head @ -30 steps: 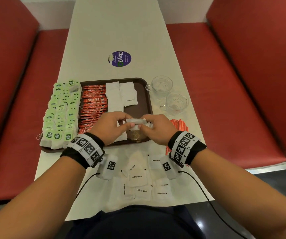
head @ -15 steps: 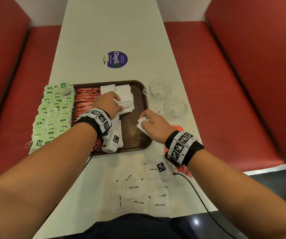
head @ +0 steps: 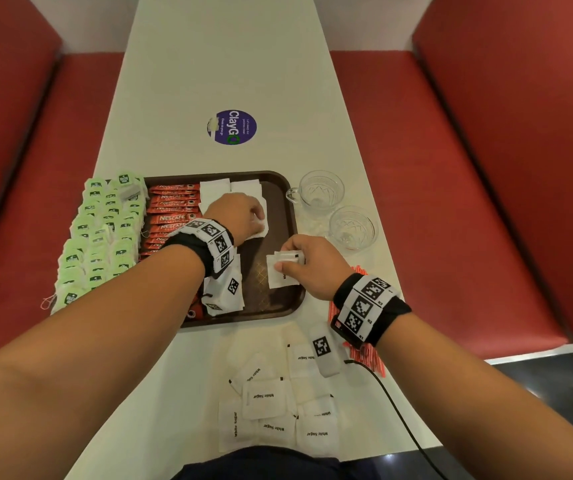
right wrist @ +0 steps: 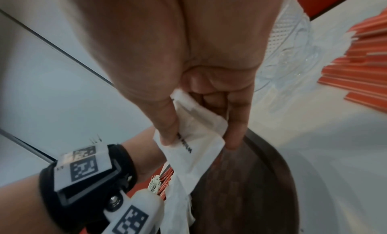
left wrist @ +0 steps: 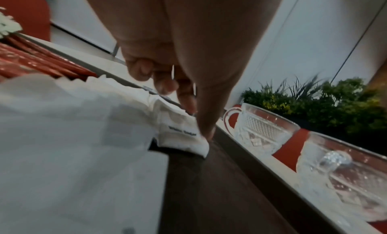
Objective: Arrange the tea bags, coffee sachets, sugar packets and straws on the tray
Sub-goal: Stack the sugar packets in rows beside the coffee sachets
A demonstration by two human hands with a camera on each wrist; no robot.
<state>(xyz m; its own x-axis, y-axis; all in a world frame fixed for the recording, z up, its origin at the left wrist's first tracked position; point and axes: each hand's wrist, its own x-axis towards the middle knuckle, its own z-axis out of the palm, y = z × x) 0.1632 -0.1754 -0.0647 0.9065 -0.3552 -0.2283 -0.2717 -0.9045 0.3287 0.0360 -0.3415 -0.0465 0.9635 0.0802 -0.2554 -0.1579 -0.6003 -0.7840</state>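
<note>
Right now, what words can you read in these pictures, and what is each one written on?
"ClayGO": the round purple sticker on the white table; its small lines are unreadable.
"NESCAFE CLASSIC": the red coffee sachets on the brown plastic tray.
"White Sugar": the white paper sugar packets lying on the table.
Green tea bag tags: logos too small to read.
Wristband squares: codes, with tiny unreadable labels.
</note>
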